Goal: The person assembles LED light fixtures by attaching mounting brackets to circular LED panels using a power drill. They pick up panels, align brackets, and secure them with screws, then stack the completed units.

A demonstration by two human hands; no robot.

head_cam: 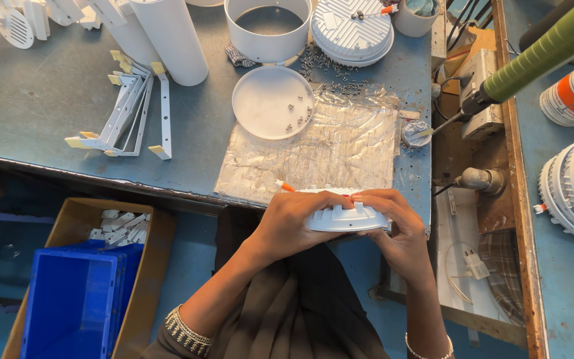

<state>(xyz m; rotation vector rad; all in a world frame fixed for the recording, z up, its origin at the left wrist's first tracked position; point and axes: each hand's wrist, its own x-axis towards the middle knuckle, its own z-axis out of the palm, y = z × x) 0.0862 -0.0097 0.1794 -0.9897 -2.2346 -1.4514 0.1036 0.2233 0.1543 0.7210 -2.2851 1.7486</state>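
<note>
A round white lamp housing [344, 218] rests at the near edge of the bench, gripped from both sides. My left hand [297, 223] wraps its left rim and top. My right hand [393, 229] holds its right rim from the side and below. An orange-tipped wire [286, 187] sticks out just above my left fingers. Behind the housing lies a crinkled clear plastic sheet [327, 149]. A white round lid [272, 102] holding several small screws sits beyond the sheet.
White cylinders [171, 36], a white ring [268, 30], a finned disc [352, 28] and white brackets [134, 110] crowd the bench's back. Loose screws [330, 70] lie scattered. A green-handled soldering iron [533, 56] reaches in at right. Blue crate [74, 299] and cardboard box [151, 266] stand below.
</note>
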